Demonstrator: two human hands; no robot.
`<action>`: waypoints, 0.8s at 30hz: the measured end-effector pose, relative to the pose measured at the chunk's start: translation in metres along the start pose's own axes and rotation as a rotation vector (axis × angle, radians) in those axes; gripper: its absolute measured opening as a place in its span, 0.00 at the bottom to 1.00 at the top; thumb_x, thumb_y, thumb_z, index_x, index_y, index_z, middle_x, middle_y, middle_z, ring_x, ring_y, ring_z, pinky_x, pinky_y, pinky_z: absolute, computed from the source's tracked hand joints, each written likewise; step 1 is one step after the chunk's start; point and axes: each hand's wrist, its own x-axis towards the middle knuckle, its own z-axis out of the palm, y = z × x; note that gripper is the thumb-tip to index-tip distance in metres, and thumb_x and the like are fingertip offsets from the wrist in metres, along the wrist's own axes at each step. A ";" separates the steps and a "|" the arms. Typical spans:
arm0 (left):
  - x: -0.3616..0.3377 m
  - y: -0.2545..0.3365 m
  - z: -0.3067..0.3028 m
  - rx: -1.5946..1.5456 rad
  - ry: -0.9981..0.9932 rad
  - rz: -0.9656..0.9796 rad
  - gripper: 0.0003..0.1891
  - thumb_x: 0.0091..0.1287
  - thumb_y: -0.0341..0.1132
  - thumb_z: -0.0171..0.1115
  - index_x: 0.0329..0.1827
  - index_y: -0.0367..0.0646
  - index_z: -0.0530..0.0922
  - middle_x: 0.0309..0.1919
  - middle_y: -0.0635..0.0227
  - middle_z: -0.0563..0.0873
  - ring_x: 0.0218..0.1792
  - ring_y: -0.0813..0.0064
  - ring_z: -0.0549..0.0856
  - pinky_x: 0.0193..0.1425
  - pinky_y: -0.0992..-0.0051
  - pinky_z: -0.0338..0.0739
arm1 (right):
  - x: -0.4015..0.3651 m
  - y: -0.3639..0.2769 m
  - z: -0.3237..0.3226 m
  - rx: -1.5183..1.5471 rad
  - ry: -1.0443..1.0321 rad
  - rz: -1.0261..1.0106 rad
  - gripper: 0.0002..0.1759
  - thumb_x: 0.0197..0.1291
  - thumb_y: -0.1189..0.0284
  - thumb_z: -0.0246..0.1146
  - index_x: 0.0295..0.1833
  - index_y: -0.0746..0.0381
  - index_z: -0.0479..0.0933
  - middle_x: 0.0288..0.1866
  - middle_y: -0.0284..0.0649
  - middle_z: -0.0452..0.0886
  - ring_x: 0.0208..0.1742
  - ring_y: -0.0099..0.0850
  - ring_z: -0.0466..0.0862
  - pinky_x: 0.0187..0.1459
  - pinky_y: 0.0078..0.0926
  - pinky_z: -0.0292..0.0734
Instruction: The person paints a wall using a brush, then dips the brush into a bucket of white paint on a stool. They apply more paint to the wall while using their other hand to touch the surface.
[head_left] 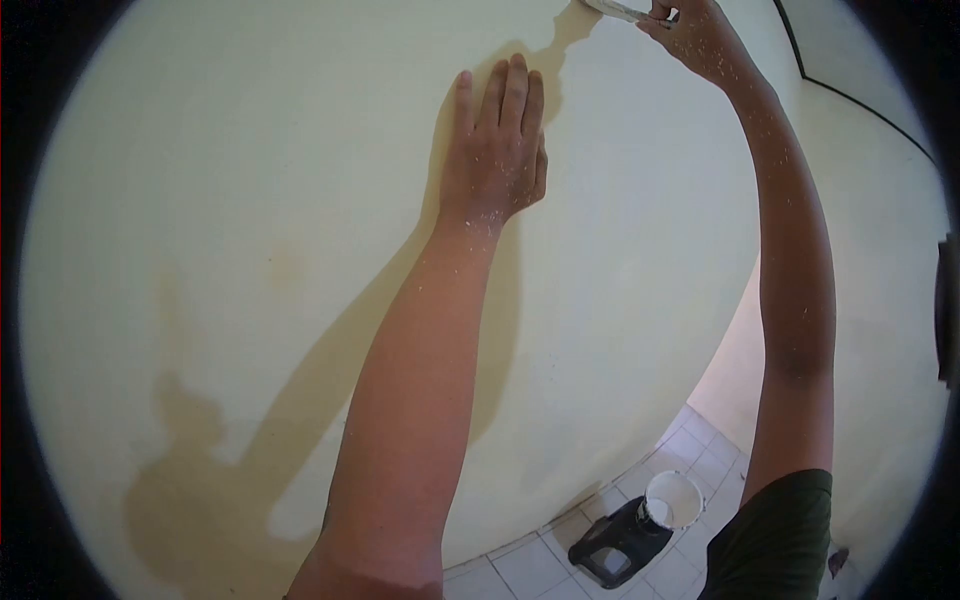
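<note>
My left hand (495, 150) lies flat against the pale cream wall (290, 180), fingers stretched upward and holding nothing. Higher up, at the top edge of the view, my right hand (695, 40) is closed around a slim whitish tool (618, 10). The tool points left toward the wall, and its far end is cut off by the frame, so its exact kind is hidden. White specks dot both hands and forearms.
Below right, a white bucket (674, 499) stands at a dark plastic stool (620, 545) on the tiled floor (520, 575). A black cable (865, 108) runs along the right wall. A dark object (945, 310) shows at the right edge. Shadows of my arms fall on the wall.
</note>
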 end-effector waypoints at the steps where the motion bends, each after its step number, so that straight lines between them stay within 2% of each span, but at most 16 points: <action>1: -0.001 0.001 0.004 0.002 0.009 0.001 0.32 0.70 0.40 0.58 0.77 0.40 0.69 0.79 0.57 0.68 0.79 0.62 0.69 0.84 0.45 0.58 | -0.014 -0.006 0.003 0.038 -0.077 0.110 0.11 0.59 0.69 0.77 0.33 0.63 0.84 0.29 0.47 0.86 0.29 0.36 0.84 0.33 0.40 0.77; 3: -0.002 0.001 0.007 -0.030 0.017 -0.006 0.32 0.70 0.40 0.57 0.77 0.40 0.69 0.79 0.58 0.68 0.78 0.62 0.70 0.84 0.45 0.58 | -0.035 -0.025 0.003 0.105 -0.226 0.330 0.11 0.59 0.67 0.79 0.34 0.61 0.86 0.30 0.44 0.88 0.29 0.34 0.83 0.31 0.39 0.77; 4: -0.003 0.001 0.009 -0.049 0.021 -0.009 0.32 0.71 0.41 0.57 0.77 0.40 0.69 0.79 0.59 0.68 0.77 0.62 0.70 0.83 0.45 0.58 | -0.054 -0.013 0.014 0.084 -0.114 -0.009 0.16 0.66 0.69 0.74 0.32 0.65 0.75 0.20 0.34 0.70 0.24 0.25 0.64 0.29 0.31 0.65; 7: -0.001 0.001 0.000 -0.113 0.044 0.008 0.31 0.70 0.36 0.58 0.77 0.41 0.69 0.78 0.58 0.71 0.76 0.59 0.72 0.84 0.46 0.58 | -0.099 -0.031 0.009 0.106 -0.189 0.151 0.16 0.68 0.70 0.73 0.34 0.66 0.73 0.20 0.37 0.66 0.25 0.27 0.61 0.28 0.33 0.64; 8: -0.001 0.004 -0.002 -0.083 -0.007 0.010 0.31 0.73 0.38 0.55 0.79 0.40 0.67 0.79 0.57 0.69 0.79 0.59 0.68 0.86 0.47 0.54 | -0.113 -0.036 0.006 0.126 -0.235 0.192 0.16 0.68 0.70 0.72 0.35 0.66 0.74 0.20 0.38 0.66 0.24 0.29 0.62 0.28 0.33 0.65; 10: -0.001 0.006 -0.007 -0.023 -0.112 0.014 0.31 0.79 0.42 0.48 0.83 0.38 0.62 0.83 0.55 0.64 0.85 0.60 0.60 0.90 0.48 0.45 | -0.140 -0.046 0.003 0.139 -0.263 0.164 0.13 0.64 0.69 0.73 0.36 0.66 0.78 0.22 0.43 0.75 0.23 0.37 0.71 0.29 0.38 0.69; 11: -0.002 0.006 -0.006 -0.005 -0.099 0.025 0.31 0.79 0.42 0.48 0.82 0.38 0.62 0.82 0.55 0.65 0.84 0.60 0.60 0.90 0.48 0.45 | -0.154 -0.051 0.002 0.147 -0.276 0.147 0.12 0.62 0.69 0.74 0.36 0.66 0.80 0.22 0.46 0.80 0.22 0.41 0.75 0.29 0.40 0.72; 12: -0.004 0.004 -0.002 0.014 -0.089 0.035 0.31 0.79 0.42 0.48 0.82 0.38 0.63 0.82 0.55 0.65 0.84 0.61 0.61 0.90 0.48 0.46 | -0.168 -0.060 0.004 0.182 -0.315 0.164 0.10 0.66 0.71 0.70 0.39 0.66 0.79 0.24 0.52 0.79 0.23 0.48 0.76 0.31 0.44 0.72; 16: -0.004 0.008 -0.006 0.065 -0.096 0.042 0.29 0.79 0.41 0.49 0.80 0.37 0.66 0.81 0.57 0.67 0.84 0.61 0.62 0.90 0.49 0.47 | -0.224 -0.087 0.002 0.225 -0.419 0.245 0.09 0.65 0.70 0.71 0.39 0.63 0.81 0.24 0.50 0.80 0.24 0.50 0.79 0.31 0.47 0.73; 19: -0.004 0.007 -0.001 0.131 -0.101 0.061 0.28 0.81 0.43 0.48 0.80 0.39 0.67 0.81 0.59 0.68 0.84 0.63 0.62 0.90 0.51 0.48 | -0.264 -0.100 0.007 0.271 -0.519 0.278 0.09 0.69 0.71 0.71 0.40 0.65 0.82 0.20 0.48 0.74 0.19 0.39 0.66 0.26 0.39 0.67; 21: -0.004 0.008 -0.007 0.172 -0.129 0.073 0.28 0.81 0.43 0.47 0.80 0.40 0.66 0.81 0.60 0.68 0.84 0.65 0.62 0.90 0.52 0.48 | -0.296 -0.109 0.009 0.273 -0.547 0.252 0.04 0.65 0.73 0.71 0.43 0.62 0.85 0.24 0.49 0.82 0.22 0.44 0.81 0.29 0.40 0.76; 24: -0.006 0.010 -0.005 0.226 -0.140 0.062 0.29 0.82 0.44 0.45 0.82 0.41 0.65 0.82 0.62 0.66 0.84 0.66 0.61 0.90 0.54 0.49 | -0.342 -0.126 0.013 0.268 -0.576 0.226 0.03 0.63 0.74 0.71 0.42 0.59 0.86 0.26 0.46 0.84 0.26 0.45 0.85 0.31 0.41 0.80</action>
